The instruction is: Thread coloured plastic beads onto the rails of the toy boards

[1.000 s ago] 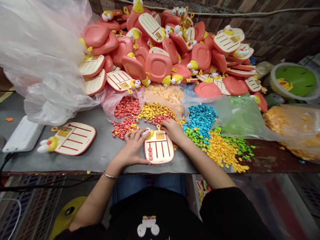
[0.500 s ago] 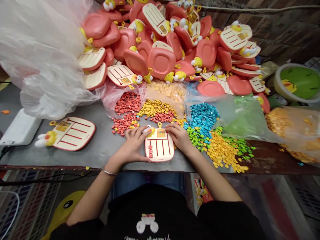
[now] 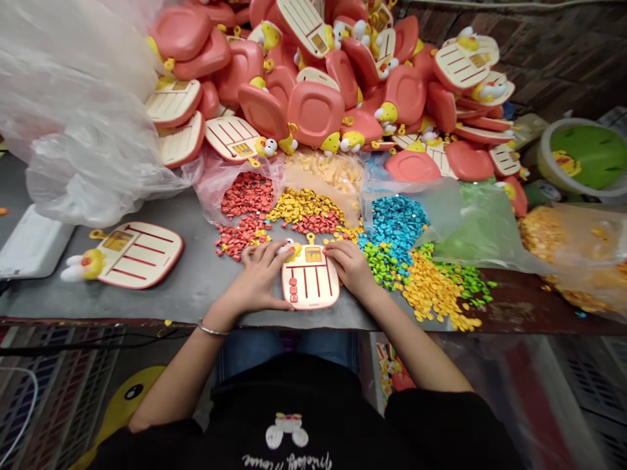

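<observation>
A cream toy board (image 3: 321,297) with a red rim, dark red slots and a small picture panel lies in front of me. Three small red pieces (image 3: 293,290) sit in its leftmost slot. My left hand (image 3: 257,277) grips the board's left side, thumb at the lower corner and fingers by the white-and-yellow animal head (image 3: 290,248). At the upper right corner of the board is my right hand (image 3: 350,264), its fingers pressed together. A speck of red shows by those fingertips, but whether it is a loose piece I cannot tell.
Another toy board (image 3: 142,256) lies to the left, beside a white box (image 3: 36,245). Red pieces (image 3: 247,196), yellow pieces (image 3: 306,207), blue pieces (image 3: 399,222) and orange-yellow discs (image 3: 435,287) spill beyond and right. Many pink-backed boards (image 3: 316,111) are heaped behind.
The whole view has shifted slightly, so the table appears a little higher and further left. Both hands keep their places at the board, and the three red pieces stay in the left slot.
</observation>
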A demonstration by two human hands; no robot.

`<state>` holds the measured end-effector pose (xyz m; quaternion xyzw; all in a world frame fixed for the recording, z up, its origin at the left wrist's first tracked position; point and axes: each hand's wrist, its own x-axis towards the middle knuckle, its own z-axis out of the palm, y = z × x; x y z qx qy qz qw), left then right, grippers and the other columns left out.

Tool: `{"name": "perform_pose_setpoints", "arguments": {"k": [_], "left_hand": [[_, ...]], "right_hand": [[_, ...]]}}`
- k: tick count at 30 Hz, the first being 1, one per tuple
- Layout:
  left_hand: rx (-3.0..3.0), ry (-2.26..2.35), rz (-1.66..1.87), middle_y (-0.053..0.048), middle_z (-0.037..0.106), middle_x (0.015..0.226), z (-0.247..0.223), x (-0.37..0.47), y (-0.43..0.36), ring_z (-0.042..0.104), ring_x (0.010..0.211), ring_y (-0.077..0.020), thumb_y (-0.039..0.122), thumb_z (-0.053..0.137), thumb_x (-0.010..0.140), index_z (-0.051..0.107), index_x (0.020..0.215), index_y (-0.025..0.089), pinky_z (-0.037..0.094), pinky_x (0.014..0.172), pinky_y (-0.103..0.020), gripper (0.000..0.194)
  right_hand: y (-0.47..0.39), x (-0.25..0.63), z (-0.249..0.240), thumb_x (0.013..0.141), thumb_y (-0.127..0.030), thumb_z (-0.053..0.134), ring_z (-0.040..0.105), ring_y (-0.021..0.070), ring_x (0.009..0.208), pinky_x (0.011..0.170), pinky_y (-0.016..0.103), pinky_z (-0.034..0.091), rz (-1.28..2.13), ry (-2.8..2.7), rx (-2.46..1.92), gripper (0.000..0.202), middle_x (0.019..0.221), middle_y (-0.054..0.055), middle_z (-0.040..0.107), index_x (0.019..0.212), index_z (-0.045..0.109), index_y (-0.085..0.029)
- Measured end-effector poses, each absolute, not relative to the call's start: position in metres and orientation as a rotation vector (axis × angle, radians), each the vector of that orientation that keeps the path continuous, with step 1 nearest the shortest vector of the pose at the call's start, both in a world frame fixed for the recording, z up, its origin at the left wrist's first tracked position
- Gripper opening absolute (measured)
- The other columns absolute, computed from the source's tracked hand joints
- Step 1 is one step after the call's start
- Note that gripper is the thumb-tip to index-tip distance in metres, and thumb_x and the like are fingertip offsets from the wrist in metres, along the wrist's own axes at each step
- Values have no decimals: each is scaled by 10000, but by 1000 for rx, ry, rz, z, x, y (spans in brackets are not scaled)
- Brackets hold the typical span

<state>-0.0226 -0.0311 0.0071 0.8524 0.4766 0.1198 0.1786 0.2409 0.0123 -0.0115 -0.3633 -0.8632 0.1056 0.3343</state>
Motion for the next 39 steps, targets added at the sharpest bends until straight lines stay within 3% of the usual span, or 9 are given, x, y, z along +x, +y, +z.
{"name": "perform_pose_setpoints", "arguments": {"k": [12, 24, 30, 39], "left_hand": [[2432, 1380, 292, -171, 338, 1532, 8, -21, -32, 289, 1356, -403, 753, 733, 563, 334, 1490, 220, 103, 1080, -546, 1142], [2439, 1380, 309, -178, 357, 1529, 9, -20, -31, 313, 1356, -400, 785, 704, 573, 322, 1498, 228, 66, 1086, -546, 1144], [2474, 1307, 297, -161, 326, 1555, 7, -17, -30, 290, 1374, -390, 794, 689, 582, 289, 1521, 224, 69, 1090, -518, 1169], [2493, 1319, 292, -168, 315, 1560, 6, -19, -31, 296, 1377, -396, 754, 703, 600, 270, 1531, 223, 100, 1086, -532, 1156]], "right_hand": [[23, 245, -7, 989, -199, 447, 559, 239, 953, 807, 383, 504, 55, -2562, -903, 231, 1001, 126, 676, 975, 676, -173], [-2, 250, -7, 957, -165, 505, 582, 209, 900, 795, 372, 507, 405, -2303, -874, 177, 934, 82, 669, 938, 675, -209], [0, 210, -13, 967, -195, 494, 588, 215, 911, 822, 379, 497, 482, -2334, -808, 217, 942, 83, 688, 929, 707, -209], [-1, 201, 9, 914, -271, 619, 653, 196, 950, 861, 333, 504, 839, -2308, -772, 170, 1010, 74, 727, 1060, 661, -195]]}}
